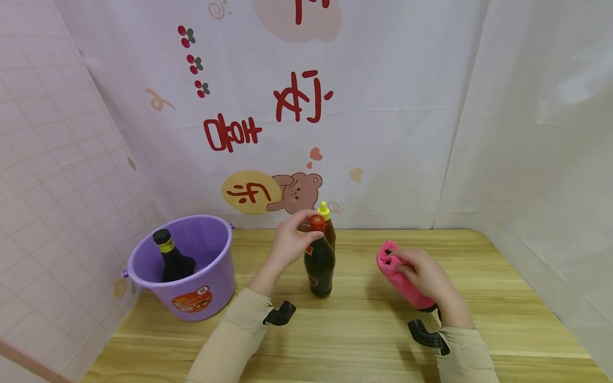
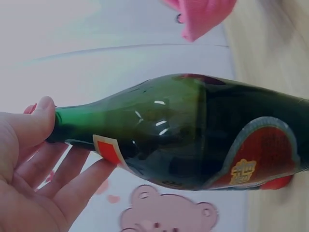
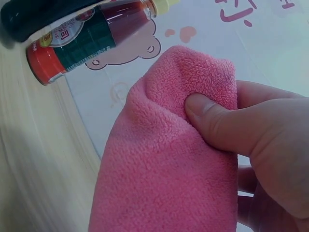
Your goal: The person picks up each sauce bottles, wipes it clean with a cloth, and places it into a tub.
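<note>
My left hand (image 1: pixel 291 240) pinches the neck of a dark green glass bottle (image 1: pixel 320 268) just below its red cap. The bottle is upright, with a red label low on its body (image 2: pixel 268 150); whether its base touches the table I cannot tell. Right behind it stands a sauce bottle (image 1: pixel 330 233) with a yellow nozzle cap, partly hidden; its green and red label (image 3: pixel 82 41) shows in the right wrist view. To the right, my right hand (image 1: pixel 428 274) holds a folded pink fleecy cloth (image 3: pixel 164 159) by its upper end, thumb pressed on the front.
A purple bucket (image 1: pixel 222 276) stands on the left of the wooden table (image 1: pixel 345 340), holding a dark bottle (image 1: pixel 177 264) with a black cap that leans inside. A white printed sheet (image 1: pixel 392 133) hangs behind the table's back edge, with more sheeting along both sides.
</note>
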`<act>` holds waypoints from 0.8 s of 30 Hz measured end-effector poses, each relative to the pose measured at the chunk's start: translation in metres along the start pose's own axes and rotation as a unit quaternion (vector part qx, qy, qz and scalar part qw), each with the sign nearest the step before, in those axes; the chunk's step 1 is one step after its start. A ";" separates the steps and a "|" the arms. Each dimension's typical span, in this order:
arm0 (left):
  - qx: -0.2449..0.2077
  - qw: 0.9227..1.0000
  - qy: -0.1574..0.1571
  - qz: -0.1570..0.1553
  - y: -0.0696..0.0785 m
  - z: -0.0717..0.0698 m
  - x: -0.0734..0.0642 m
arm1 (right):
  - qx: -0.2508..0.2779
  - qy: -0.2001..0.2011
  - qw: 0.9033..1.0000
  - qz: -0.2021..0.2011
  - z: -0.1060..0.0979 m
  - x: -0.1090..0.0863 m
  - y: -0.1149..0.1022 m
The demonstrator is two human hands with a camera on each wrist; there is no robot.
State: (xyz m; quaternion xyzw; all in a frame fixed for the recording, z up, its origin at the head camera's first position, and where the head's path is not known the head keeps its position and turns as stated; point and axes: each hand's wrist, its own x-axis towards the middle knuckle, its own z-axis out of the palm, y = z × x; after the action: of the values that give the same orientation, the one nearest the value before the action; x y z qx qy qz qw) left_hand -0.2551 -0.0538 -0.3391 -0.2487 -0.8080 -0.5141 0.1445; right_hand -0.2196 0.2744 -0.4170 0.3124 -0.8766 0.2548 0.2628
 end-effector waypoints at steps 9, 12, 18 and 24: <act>0.014 0.998 0.033 0.046 0.029 -0.044 0.007 | -0.008 0.002 1.000 0.009 -0.001 -0.002 -0.001; 0.035 0.996 0.051 0.061 0.041 -0.060 0.011 | -0.006 0.008 1.000 0.005 -0.002 -0.002 -0.002; 0.076 0.991 0.087 0.074 0.063 -0.094 0.016 | -0.006 0.011 1.000 0.007 -0.003 -0.001 -0.003; 0.108 0.985 0.120 0.068 0.078 -0.127 0.018 | -0.008 0.006 1.000 0.010 -0.004 -0.001 -0.003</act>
State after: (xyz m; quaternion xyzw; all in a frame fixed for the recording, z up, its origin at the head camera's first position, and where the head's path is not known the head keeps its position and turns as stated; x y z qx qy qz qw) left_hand -0.2303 -0.1364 -0.2165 -0.2225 -0.8171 -0.4385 0.3010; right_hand -0.2156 0.2753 -0.4143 0.2997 -0.8803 0.2522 0.2677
